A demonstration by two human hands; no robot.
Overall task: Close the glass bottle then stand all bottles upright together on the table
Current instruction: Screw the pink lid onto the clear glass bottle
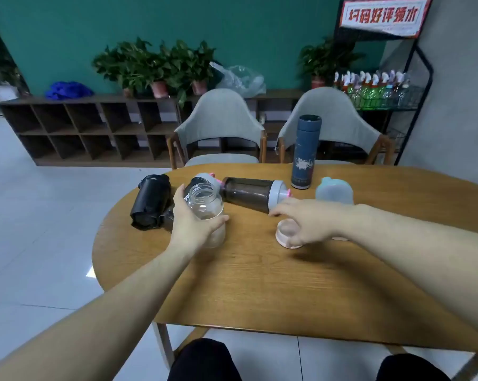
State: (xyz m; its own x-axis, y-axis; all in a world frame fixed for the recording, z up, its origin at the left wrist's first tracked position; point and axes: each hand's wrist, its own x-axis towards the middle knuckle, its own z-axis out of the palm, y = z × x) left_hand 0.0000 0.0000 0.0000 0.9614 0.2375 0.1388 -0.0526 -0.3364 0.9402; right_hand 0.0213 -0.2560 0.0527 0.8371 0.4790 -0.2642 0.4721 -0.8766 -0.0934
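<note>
My left hand (194, 224) grips a clear glass bottle (206, 207), open at the top and upright on the wooden table (260, 284). My right hand (304, 221) lies over a pink lid (287, 237) resting on the table, fingers curled around it. A smoky shaker bottle with a grey and pink cap (253, 193) lies on its side behind. Another dark shaker (196, 185) lies behind the glass bottle, partly hidden. A black bottle (150, 200) lies at the table's left edge. A dark blue flask (305, 152) stands upright. A pale blue bottle (334, 191) stands behind my right wrist.
Two grey chairs (221, 125) stand at the far side of the table. A low wooden shelf with potted plants (155, 64) runs along the green wall. A black rack with drink bottles (378, 89) stands at the right. The table's left edge curves close to the black bottle.
</note>
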